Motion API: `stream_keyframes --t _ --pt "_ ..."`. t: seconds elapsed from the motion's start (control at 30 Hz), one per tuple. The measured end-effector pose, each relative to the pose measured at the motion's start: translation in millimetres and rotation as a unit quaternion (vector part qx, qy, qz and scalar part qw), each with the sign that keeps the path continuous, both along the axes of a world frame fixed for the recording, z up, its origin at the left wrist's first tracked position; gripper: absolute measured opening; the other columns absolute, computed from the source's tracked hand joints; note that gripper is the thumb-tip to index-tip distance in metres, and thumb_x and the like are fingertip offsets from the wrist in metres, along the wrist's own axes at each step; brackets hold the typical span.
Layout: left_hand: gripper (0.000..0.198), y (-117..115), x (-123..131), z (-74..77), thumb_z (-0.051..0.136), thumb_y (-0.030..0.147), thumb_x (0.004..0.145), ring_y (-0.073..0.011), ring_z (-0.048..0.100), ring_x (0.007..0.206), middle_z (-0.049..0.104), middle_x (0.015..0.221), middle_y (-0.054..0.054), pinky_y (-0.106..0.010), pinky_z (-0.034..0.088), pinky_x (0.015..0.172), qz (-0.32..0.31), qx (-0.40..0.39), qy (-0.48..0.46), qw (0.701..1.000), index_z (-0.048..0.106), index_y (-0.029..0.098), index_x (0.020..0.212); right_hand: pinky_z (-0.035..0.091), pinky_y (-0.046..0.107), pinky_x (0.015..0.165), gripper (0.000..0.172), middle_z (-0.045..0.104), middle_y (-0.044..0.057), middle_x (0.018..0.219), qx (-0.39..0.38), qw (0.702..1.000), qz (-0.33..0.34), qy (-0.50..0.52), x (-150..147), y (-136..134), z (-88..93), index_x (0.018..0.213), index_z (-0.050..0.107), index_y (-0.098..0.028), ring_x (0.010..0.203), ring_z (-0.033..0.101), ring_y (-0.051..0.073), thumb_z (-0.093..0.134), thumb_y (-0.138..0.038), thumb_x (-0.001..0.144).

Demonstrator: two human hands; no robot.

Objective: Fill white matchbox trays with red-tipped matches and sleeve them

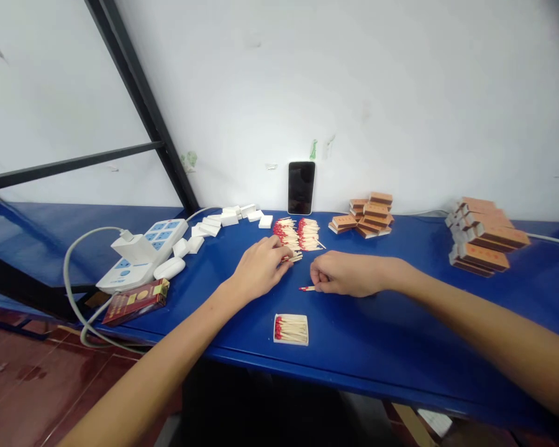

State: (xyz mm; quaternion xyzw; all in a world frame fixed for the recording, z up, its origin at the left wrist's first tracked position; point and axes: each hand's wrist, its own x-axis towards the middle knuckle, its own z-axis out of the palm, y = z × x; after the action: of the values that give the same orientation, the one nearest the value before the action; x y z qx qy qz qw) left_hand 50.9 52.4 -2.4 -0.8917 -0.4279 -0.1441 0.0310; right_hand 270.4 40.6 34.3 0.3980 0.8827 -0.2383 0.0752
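Note:
My left hand (261, 264) rests at the front of a pile of red-headed matchsticks (287, 231), its curled fingers and thumb closed around some sticks at the pile's near edge. A second pile of matchsticks (309, 233) lies just to the right. My right hand (338, 273) is closed in a pinch low over the blue table, with the red heads of a few matchsticks (306, 288) poking out to the left. Nearer the table's front edge lies a white matchbox tray (291, 344), filled with matchsticks whose heads point left.
Stacked orange matchboxes (375, 212) and another stack (487, 239) stand to the right. White matchbox trays (214, 223) lie at back left, near a power strip (161, 233), a white earbud case (169, 268) and a red packet (137, 302). A phone (301, 187) leans on the wall.

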Motion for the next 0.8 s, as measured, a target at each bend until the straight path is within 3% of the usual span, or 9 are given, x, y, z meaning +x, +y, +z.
stream_keyframes --t 0.17,0.53,0.8 --pt "0.019 7.7 12.2 -2.2 0.053 0.026 0.096 -0.025 0.056 0.093 0.059 0.101 -0.009 -0.038 0.045 0.081 -0.008 0.009 0.033 0.999 0.07 0.018 0.093 0.037 0.024 0.056 0.011 0.068 0.003 0.084 -0.006 1.0 0.007 -0.025 1.4 -2.3 7.7 0.087 0.064 -0.017 0.067 0.055 0.014 0.054 -0.019 0.083" --pt "0.022 -2.7 10.8 -4.7 0.043 0.022 0.098 -0.0242 0.057 0.091 0.061 0.102 -0.01 -0.039 0.047 0.083 0.007 -0.039 0.033 0.999 0.064 0.016 0.095 0.036 0.027 0.062 0.011 0.068 0.008 0.089 0.077 0.991 0.023 -0.108 -7.6 -16.1 9.4 0.081 0.066 -0.017 0.074 0.059 0.019 0.055 -0.02 0.083" --pt "0.019 -10.0 -3.0 -5.4 0.042 0.021 0.098 -0.0233 0.056 0.089 0.06 0.097 -0.009 -0.039 0.046 0.085 -0.019 -0.079 0.006 0.997 0.059 0.016 0.093 0.031 0.026 0.053 0.002 0.062 0.0 0.07 0.016 0.999 0.049 0.002 -3.9 -7.9 1.4 0.073 0.06 -0.019 0.061 0.052 0.014 0.06 -0.019 0.071"
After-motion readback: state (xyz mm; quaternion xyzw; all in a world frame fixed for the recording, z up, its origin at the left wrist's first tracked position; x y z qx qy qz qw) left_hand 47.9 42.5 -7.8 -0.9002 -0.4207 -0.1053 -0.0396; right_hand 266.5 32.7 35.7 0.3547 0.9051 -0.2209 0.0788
